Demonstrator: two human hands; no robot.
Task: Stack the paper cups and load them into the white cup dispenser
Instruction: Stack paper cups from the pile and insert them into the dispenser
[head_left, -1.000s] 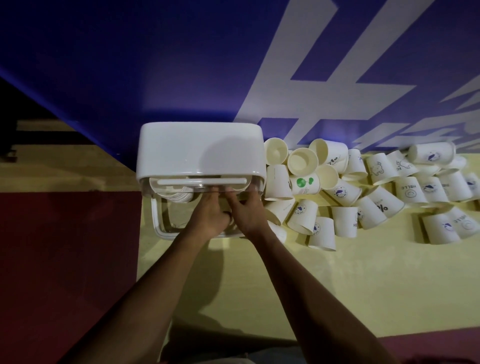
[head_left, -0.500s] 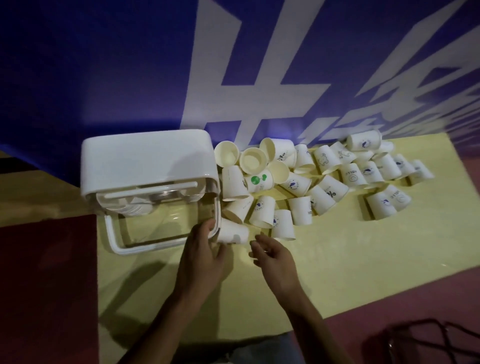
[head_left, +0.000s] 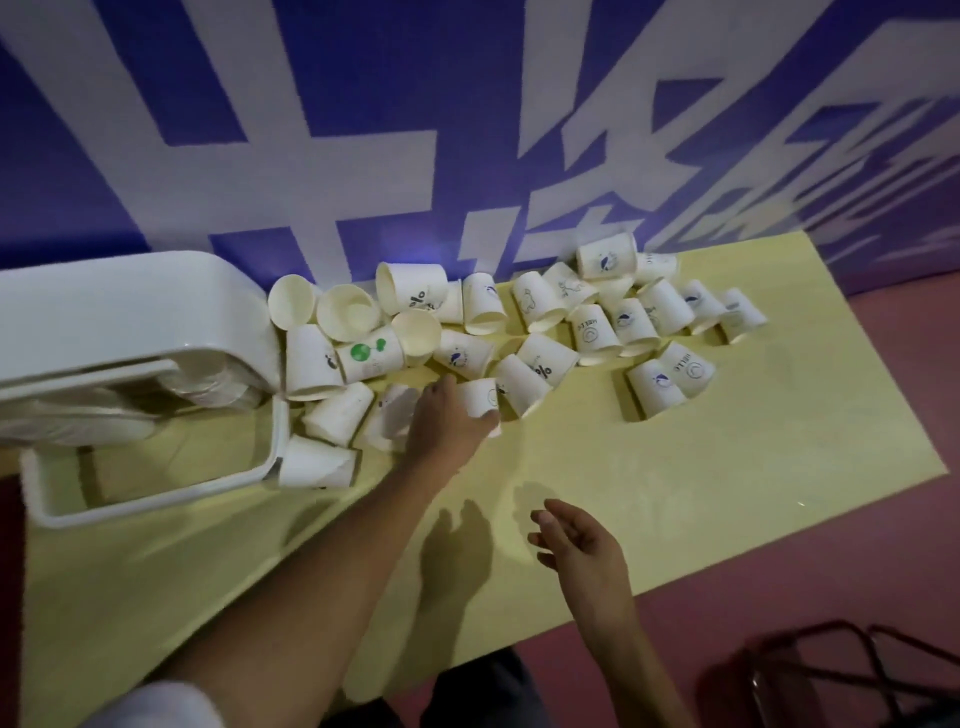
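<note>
Left hand seemingly grasps a cup at the pile's 6 o'clock edge to start stacking; right hand, 5 o'clock, hangs slack.

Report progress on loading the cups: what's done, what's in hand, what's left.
Done: some nested cups show inside the white dispenser. In hand: the left hand has a grip on one upside-down cup at the pile's near edge; the right hand hovers open, empty. Left: most of it, as many loose cups lie scattered along the wall.
</note>
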